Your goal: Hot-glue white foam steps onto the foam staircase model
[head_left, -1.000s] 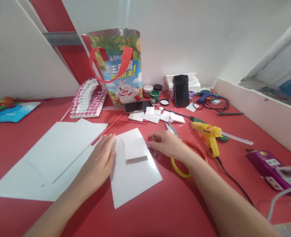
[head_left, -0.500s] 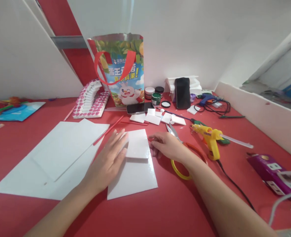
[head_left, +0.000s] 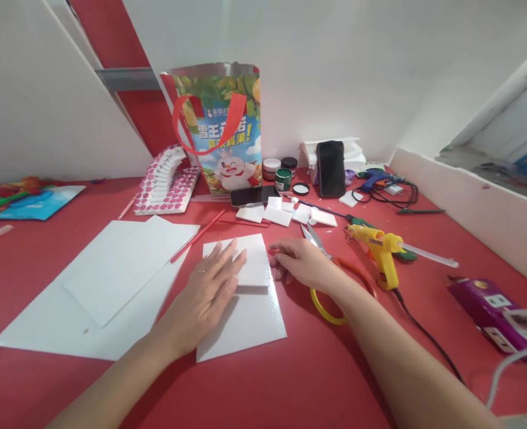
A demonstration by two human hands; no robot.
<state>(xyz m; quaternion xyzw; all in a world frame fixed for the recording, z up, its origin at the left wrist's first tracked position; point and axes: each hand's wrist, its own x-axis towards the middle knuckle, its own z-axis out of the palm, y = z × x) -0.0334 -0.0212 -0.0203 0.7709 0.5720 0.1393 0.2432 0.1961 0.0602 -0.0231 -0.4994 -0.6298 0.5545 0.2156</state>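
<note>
Resting open left hand point(head_left: 205, 298) on small, flat white board point(head_left: 255, 268), already overlying larger white rectangular sheet point(head_left: 250, 322); curling right hand point(head_left: 299, 261) loosely alongside, gripping nothing visible; leaving attachment unclear.

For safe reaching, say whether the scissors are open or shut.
Open: the scissors have their two blades parted in a narrow V, with red tabletop showing between the tips.

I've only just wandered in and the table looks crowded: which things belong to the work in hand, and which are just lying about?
Apparently in the work:
- small white board, under the left hand
- larger white board beneath it
- perhaps scissors and glue gun, both unheld

Probably just lying about:
- carrier bag
- upright phone
- green jar
</note>
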